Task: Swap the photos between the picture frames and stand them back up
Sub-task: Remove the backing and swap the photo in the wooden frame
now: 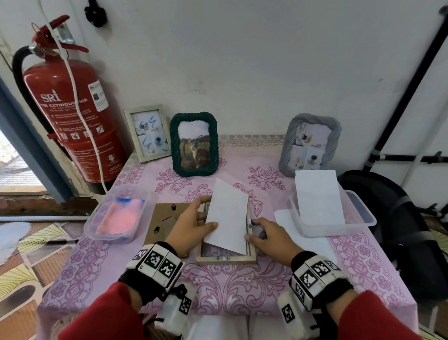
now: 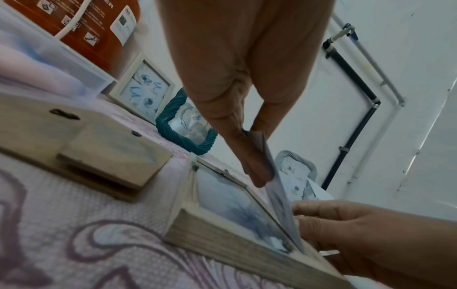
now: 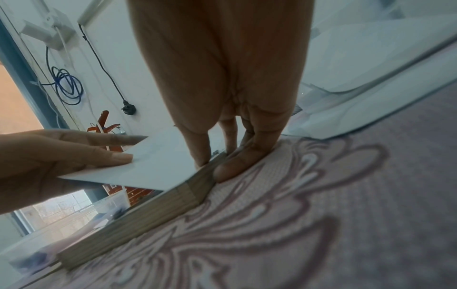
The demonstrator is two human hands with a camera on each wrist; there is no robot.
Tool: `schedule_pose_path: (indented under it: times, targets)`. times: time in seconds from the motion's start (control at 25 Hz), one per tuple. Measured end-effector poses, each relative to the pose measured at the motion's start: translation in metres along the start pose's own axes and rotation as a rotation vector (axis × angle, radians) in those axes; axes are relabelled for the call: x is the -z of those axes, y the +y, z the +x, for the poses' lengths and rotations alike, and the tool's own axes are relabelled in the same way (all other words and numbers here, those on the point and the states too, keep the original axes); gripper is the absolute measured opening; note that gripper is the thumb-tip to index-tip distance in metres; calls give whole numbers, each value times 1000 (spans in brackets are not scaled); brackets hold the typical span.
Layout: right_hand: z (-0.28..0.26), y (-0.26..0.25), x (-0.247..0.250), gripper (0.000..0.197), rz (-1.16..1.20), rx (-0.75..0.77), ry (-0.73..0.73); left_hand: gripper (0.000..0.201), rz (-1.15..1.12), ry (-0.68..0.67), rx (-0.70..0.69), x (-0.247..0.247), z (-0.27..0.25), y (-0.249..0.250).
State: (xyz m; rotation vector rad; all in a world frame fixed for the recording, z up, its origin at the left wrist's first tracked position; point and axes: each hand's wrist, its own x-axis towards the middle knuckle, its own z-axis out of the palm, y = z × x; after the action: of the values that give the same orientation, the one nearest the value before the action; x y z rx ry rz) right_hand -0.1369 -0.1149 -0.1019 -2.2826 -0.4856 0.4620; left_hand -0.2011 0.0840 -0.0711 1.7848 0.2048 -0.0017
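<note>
On the table: a pink floral cloth (image 1: 235,286) covers it, and a pale wooden frame (image 1: 226,260) lies face down at the near middle with its back off.
Photo: a white-backed photo (image 1: 227,218) is tilted over the open frame, its right edge down along the frame's right rail and its left side raised.
Left hand: the left hand (image 1: 190,227) pinches the photo's left edge, thumb on top and fingers (image 2: 254,166) underneath.
Right hand: the right hand (image 1: 271,236) rests against the frame's right rail, thumb on the rail by the photo's edge, fingers (image 3: 237,164) lying nearly straight on the cloth beside it; it grasps nothing.
Backing: the brown backing board (image 1: 165,219) lies flat just left of the frame.
Standing frames: a white frame (image 1: 148,133), a dark green woven frame (image 1: 194,143) and a grey frame (image 1: 310,144) stand upright along the back.
Containers: a clear tub with a pink cloth (image 1: 120,216) sits at left; another clear tub (image 1: 358,215) holding a white sheet (image 1: 318,196) sits at right.
Beside the table: a red fire extinguisher (image 1: 69,114) stands at the left.
</note>
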Motion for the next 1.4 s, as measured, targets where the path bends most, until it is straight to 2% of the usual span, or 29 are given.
schedule_pose_path:
  times: [0.16, 0.28, 0.4, 0.48, 0.6, 0.64, 0.8, 1.08, 1.2, 1.4]
  targets:
    - [-7, -7, 4, 51, 75, -11, -8, 50, -1, 51, -80, 9, -5, 6]
    - [-19, -12, 17, 38, -42, 138, 159, 49, -33, 71, -95, 10, -4, 7]
    - [-31, -8, 52, 25, -93, 265, 331, 49, -47, 68, -82, 0, 0, 5]
    - [-37, 7, 79, 29, -192, 232, 397, 49, -58, 56, -70, -9, 2, 2]
    - [-46, 33, 109, 34, -530, 31, 267, 49, -65, 37, -56, -27, 6, -2]
    - [-48, 41, 113, 32, -572, 8, 234, 50, -69, 26, -53, -34, 8, -2]
    - [-55, 62, 109, 14, -370, 127, 340, 51, -66, -21, -33, -60, 12, -3]
    - [-54, 73, 110, 11, -245, 230, 573, 55, -65, -90, -3, -103, 15, -4]
    - [-55, 73, 112, 11, -216, 239, 580, 61, -33, -105, 5, -123, 19, -5]
    - [-55, 77, 110, 10, -235, 214, 510, 70, -58, -160, 48, -151, 24, -10]
